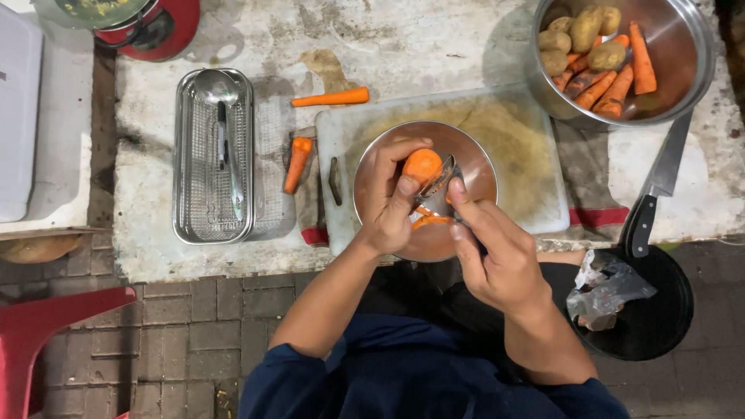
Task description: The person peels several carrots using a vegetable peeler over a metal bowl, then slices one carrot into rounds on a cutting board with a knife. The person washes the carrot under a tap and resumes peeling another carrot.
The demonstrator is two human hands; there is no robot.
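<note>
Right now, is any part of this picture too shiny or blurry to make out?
Head view: mostly sharp; soft glare on the steel pot's rim; the peeler at the carrot is slightly blurred; the dark bin at lower right is dim.

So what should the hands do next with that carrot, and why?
Probably draw the peeler down the carrot again. The left hand grips the carrot over the bowl, the right hand sets the blade on it, and a peel strip hangs below.

One head-worn camera looks straight down from close above the worktop (434, 46). The person's lap fills the near edge.
</note>
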